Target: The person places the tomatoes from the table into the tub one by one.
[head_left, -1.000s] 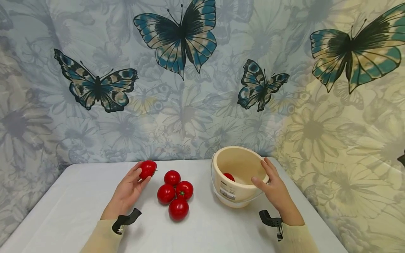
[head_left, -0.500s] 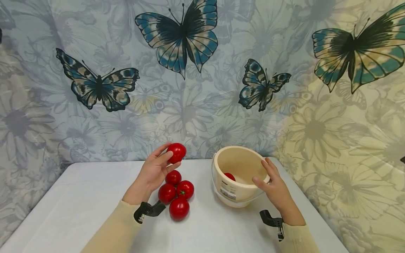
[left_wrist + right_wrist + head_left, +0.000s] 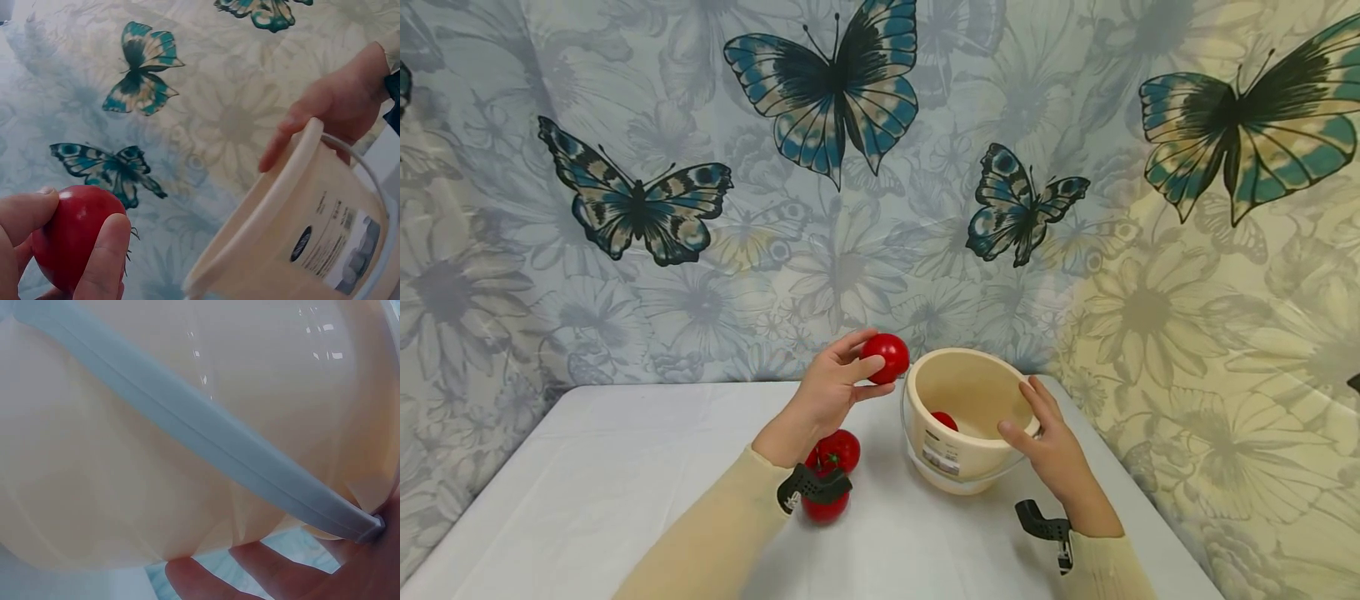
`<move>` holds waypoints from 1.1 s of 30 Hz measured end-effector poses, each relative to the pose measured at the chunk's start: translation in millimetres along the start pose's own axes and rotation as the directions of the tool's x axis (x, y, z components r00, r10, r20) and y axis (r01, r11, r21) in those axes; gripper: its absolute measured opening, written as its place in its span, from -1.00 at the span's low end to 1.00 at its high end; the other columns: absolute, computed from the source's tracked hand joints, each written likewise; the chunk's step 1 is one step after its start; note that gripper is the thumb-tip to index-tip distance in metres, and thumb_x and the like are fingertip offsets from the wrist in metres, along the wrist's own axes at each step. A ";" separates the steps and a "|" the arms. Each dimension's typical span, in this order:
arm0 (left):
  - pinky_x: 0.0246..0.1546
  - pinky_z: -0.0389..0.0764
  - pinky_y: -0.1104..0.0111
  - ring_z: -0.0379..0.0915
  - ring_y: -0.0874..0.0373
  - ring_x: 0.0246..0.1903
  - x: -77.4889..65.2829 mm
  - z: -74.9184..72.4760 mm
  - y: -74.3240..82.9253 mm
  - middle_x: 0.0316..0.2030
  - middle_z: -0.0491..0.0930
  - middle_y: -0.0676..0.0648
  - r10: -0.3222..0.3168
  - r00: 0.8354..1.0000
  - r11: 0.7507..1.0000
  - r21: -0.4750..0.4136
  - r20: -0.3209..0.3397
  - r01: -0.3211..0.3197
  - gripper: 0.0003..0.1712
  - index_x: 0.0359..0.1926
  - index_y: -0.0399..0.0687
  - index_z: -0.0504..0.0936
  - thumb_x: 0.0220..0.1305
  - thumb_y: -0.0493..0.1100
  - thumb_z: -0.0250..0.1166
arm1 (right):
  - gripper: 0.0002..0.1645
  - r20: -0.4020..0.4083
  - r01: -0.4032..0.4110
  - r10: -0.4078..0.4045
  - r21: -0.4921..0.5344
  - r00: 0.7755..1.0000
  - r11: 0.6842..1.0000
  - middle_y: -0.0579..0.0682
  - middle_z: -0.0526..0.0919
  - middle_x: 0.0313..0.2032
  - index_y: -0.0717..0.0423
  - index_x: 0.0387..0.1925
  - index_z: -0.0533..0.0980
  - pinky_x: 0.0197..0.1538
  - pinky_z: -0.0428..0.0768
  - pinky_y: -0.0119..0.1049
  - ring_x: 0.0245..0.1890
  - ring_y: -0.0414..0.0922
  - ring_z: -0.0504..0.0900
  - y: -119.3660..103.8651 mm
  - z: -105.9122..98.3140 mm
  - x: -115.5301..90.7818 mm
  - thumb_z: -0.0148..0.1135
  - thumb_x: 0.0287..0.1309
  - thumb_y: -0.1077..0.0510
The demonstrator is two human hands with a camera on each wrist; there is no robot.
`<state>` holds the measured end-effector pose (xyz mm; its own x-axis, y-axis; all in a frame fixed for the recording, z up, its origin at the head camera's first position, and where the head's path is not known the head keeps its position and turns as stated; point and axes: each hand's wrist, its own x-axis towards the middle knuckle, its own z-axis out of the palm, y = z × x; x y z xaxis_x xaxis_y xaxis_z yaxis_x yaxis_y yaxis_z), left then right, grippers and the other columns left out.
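A red tomato (image 3: pixel 887 358) is gripped in my left hand (image 3: pixel 827 392), raised just left of the cream bucket (image 3: pixel 988 457). In the left wrist view, fingers and thumb pinch the tomato (image 3: pixel 75 234), and a green stem end shows on its side. My right hand (image 3: pixel 1060 454) holds the bucket's right rim, thumb on the near side and fingers spread beyond. The right wrist view has the grey handle (image 3: pixel 206 428) slanting across the bucket wall (image 3: pixel 125 469). Inside the bucket lies one red tomato (image 3: pixel 945 421), its lower part hidden by the front wall.
More tomatoes (image 3: pixel 841 450) sit grouped on the white table (image 3: pixel 587 483), partly hidden behind my left wrist and its black strap mount (image 3: pixel 820 485). A butterfly-patterned cloth (image 3: pixel 842 275) rises behind the table and along its right side.
My left hand has carried the tomato right and up, from left of the tomato group, past it, to beside the bucket. The right hand and bucket have stayed in place.
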<state>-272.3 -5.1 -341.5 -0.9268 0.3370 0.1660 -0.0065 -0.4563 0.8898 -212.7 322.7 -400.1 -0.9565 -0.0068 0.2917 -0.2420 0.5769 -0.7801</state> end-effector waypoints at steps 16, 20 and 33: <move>-0.13 0.67 0.05 0.50 -0.15 0.08 9.6 40.2 -35.2 0.21 0.40 -0.20 -0.051 0.997 0.997 0.063 0.056 0.048 -0.43 0.32 -0.11 0.51 0.29 -0.37 0.35 | 0.05 0.000 -0.004 0.004 0.009 1.000 1.000 0.11 -0.21 0.56 0.24 0.54 0.00 0.36 0.10 0.33 0.48 0.28 -0.14 0.9 0.1 0.2 0.32 0.26 -0.07; -0.12 0.66 0.03 0.51 -0.14 0.06 11.4 44.4 -43.7 0.21 0.41 -0.18 -0.063 0.997 0.994 0.091 0.053 0.058 -0.41 0.31 -0.10 0.52 0.26 -0.40 0.36 | 0.05 0.001 -0.006 0.006 0.005 1.000 1.000 0.11 -0.20 0.55 0.24 0.54 0.00 0.36 0.09 0.32 0.48 0.28 -0.14 2.3 0.8 0.6 0.32 0.26 -0.08; -0.19 0.70 0.08 0.54 -0.12 0.03 17.4 51.2 -49.2 0.18 0.44 -0.18 -0.088 0.995 0.980 0.183 0.046 0.078 -0.39 0.33 -0.07 0.52 0.26 -0.38 0.37 | 0.05 -0.003 -0.001 0.001 -0.009 1.000 1.000 0.13 -0.18 0.55 0.22 0.54 0.02 0.36 0.11 0.33 0.49 0.26 -0.14 4.5 -0.4 1.1 0.33 0.25 -0.09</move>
<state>-268.9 65.4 -360.6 -0.9045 0.4130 0.1064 -0.0103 -0.2705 0.9627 -214.7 325.6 -403.1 -0.9562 -0.0039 0.2928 -0.2397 0.5845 -0.7751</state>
